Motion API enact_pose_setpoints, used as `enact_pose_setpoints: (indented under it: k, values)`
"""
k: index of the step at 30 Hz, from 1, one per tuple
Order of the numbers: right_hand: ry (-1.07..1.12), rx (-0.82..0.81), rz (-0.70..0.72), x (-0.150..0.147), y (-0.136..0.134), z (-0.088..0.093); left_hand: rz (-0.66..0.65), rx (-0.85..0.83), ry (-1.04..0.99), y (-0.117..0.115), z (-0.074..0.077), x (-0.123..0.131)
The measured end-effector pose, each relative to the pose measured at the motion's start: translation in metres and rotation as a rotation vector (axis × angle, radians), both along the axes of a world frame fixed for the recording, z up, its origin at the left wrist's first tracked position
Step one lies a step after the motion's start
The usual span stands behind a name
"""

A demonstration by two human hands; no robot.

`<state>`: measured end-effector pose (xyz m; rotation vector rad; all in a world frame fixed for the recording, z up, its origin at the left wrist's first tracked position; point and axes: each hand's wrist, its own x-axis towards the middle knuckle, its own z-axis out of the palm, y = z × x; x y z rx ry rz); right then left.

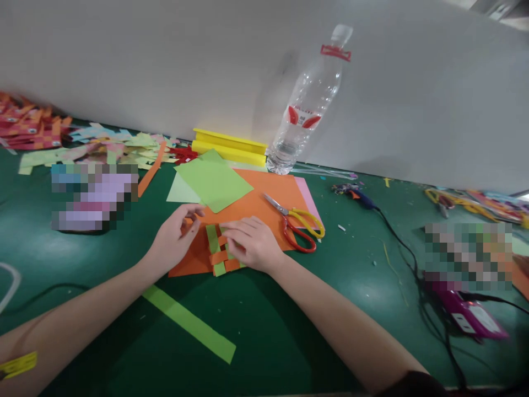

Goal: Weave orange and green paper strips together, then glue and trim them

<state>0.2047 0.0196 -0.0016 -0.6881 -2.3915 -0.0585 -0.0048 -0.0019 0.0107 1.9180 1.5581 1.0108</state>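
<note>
A small weave of green and orange paper strips [219, 257] lies on an orange sheet [248, 190] in front of me. My right hand [255, 242] covers its right part, fingertips and thumb closing on the strips near its upper edge. Just left of the weave is my left hand [176, 237], with curled fingers, a gap between thumb and fingertips, and nothing visible in it. Scissors [286, 212] with one red and one yellow handle rest on the orange sheet, blades partly apart. A loose green strip [194, 325] lies below my left wrist.
Green paper [214, 184] overlaps the orange sheet. Behind stand a yellow folded holder [229, 148] and a clear bottle [306, 105], against a grey panel [392, 94]. Paper scraps [119, 143] cover the back left. A corded blue tool [363, 198] and a purple packet [467, 311] lie right.
</note>
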Motion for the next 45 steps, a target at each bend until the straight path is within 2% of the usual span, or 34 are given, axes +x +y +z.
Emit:
enact_pose_setpoints:
  k: [2,5,8,10,18,25,30,34,39,45]
  values:
    - [0.058,-0.06,-0.055,0.001,0.002,0.002,-0.076,0.084,0.096,-0.003,0.0,0.002]
    - [0.131,-0.144,-0.098,0.006,0.006,0.006,-0.269,0.244,0.346,-0.01,-0.001,0.007]
    - [0.146,-0.176,-0.103,0.013,0.013,0.008,-0.395,0.275,0.5,-0.019,-0.002,0.013]
    - [0.123,-0.172,-0.092,0.018,0.018,0.009,-0.436,0.273,0.544,-0.023,-0.003,0.016]
    - [-0.007,-0.191,-0.015,0.024,0.025,0.004,-0.407,0.181,0.591,-0.018,-0.013,0.011]
    - [0.037,-0.172,-0.098,0.025,0.026,0.002,-0.39,0.153,0.608,-0.012,-0.018,0.007]
    - [0.175,-0.187,-0.247,0.029,0.029,0.002,-0.375,0.147,0.616,-0.012,-0.018,0.006]
    - [0.207,-0.255,-0.234,0.031,0.03,0.001,-0.396,0.16,0.615,-0.012,-0.017,0.006]
    - [0.164,-0.252,-0.196,0.028,0.029,0.001,-0.428,0.169,0.586,-0.011,-0.013,0.008]
    - [0.151,-0.309,-0.17,0.027,0.028,0.001,-0.524,0.159,0.565,-0.012,-0.007,0.011]
